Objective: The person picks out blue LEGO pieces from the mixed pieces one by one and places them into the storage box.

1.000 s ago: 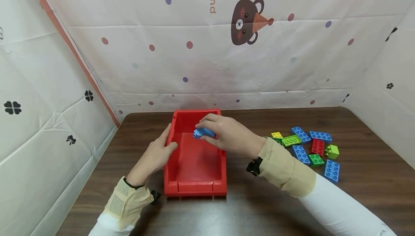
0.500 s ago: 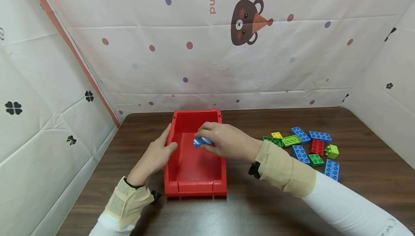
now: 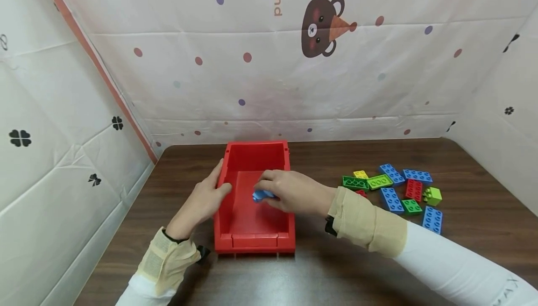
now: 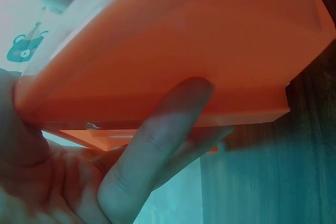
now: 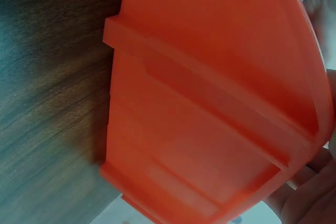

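A red plastic bin (image 3: 254,241) stands on the table, its side wall filling much of the left wrist view (image 4: 220,40) and the right wrist view (image 5: 210,87). My left hand (image 3: 201,201) grips the bin's left wall, thumb at the rim and fingers along the outside. Over the bin's right wall reaches my right hand (image 3: 294,191), pinching a blue toy building brick (image 3: 261,196) inside the bin. Fingers cover part of that brick, and whether it touches the bin floor I cannot tell.
Several loose bricks lie right of the bin: blue (image 3: 392,200), red (image 3: 414,189), dark green (image 3: 355,183), lime (image 3: 380,181) and yellow (image 3: 360,174). A patterned white cloth (image 3: 201,86) rises behind the wooden table (image 3: 319,268).
My right hand has moved lower and nearer within the bin, carrying the blue brick. The dark green brick shows fully beyond the sleeve now. My left hand keeps its place.
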Motion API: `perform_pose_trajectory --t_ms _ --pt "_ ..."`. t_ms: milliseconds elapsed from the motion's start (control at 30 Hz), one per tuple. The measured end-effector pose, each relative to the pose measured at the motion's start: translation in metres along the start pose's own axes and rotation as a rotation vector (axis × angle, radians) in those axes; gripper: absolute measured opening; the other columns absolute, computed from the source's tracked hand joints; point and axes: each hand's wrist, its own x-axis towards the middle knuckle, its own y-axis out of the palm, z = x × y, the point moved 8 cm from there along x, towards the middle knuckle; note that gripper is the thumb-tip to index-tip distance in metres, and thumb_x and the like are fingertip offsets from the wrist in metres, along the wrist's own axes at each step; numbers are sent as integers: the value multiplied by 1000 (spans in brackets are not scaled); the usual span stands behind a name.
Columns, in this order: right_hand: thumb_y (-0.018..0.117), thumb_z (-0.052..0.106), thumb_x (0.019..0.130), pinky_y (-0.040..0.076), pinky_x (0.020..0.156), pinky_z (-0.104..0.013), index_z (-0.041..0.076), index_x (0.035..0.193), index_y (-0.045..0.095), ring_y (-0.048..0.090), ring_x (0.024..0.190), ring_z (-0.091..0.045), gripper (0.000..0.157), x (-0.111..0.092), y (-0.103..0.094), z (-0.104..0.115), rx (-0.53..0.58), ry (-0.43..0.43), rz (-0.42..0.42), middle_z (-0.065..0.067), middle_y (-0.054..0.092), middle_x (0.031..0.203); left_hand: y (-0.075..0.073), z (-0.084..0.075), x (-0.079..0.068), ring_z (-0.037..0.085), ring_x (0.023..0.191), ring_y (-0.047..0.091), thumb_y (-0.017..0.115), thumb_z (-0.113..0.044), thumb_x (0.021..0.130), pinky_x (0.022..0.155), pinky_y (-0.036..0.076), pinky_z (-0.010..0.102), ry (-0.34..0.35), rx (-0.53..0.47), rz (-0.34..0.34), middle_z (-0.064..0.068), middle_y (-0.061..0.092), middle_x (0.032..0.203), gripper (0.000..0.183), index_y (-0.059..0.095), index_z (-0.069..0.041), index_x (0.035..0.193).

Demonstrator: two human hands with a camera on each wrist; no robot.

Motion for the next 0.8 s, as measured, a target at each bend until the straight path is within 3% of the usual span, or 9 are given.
perform_pose_trajectory --t_ms 400,600,800 --pt "90 23 87 59 92 -28 7 129 73 69 100 -19 48 2 15 6 -45 -45 102 -8 70 117 0 0 1 32 81 72 51 -20 103 67 64 42 2 -27 14 26 65 120 78 15 -18 172" --pt "89 26 88 58 93 -27 10 129 73 70 98 -16 47 3 24 7 -81 -11 186 -5 71 116 1 -1 2 30 80 72 52 -21 103 65 64 42 4 -22 18 26 64 120 79 15 -17 172" --pt "90 28 86 58 86 -23 11 124 71 67 84 -11 45 8 32 11 -151 7 278 -3 71 108 0 0 1 29 81 72 52 -21 103 69 64 41 3 -11 17 24 65 119 79 15 -18 172"
